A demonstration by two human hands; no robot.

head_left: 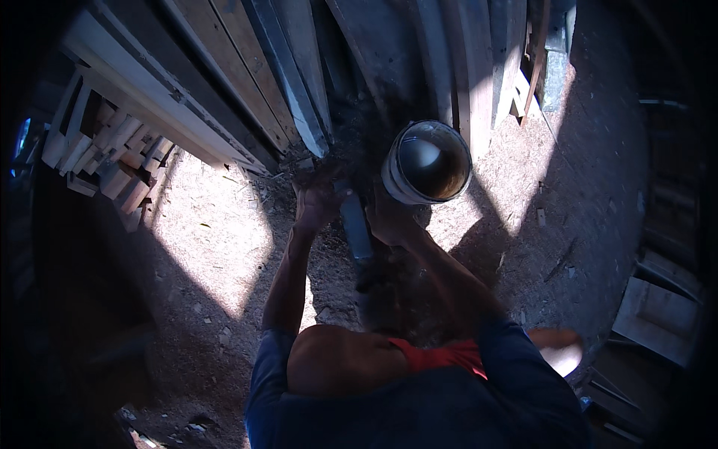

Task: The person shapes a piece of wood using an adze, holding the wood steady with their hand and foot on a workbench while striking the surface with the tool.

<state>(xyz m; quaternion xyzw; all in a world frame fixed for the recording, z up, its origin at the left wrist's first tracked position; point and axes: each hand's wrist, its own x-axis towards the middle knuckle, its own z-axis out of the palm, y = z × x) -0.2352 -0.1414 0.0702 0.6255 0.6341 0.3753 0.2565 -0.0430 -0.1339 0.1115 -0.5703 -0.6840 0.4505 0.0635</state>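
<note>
A narrow, flat grey-blue bar (356,228) lies lengthwise between my hands, low over the ground; I cannot make out whether it is stone or metal. At its far end, my left hand (320,198) is curled in with the thumb side against the bar, and whatever it grips is lost in shadow. My right hand (389,218) is on the bar's right side, just below the bucket, its fingers hidden in the dark. The round bucket (395,179) stands upright beyond my right hand, with a stained rim and a pale reflection inside.
Long wooden boards (247,75) lean upright along the far side. Short timber offcuts (120,153) are stacked at the left. Wood shavings cover the ground (209,217), crossed by bright sun patches. A pale panel (658,318) lies at the right edge. My bare knee (344,358) is close below.
</note>
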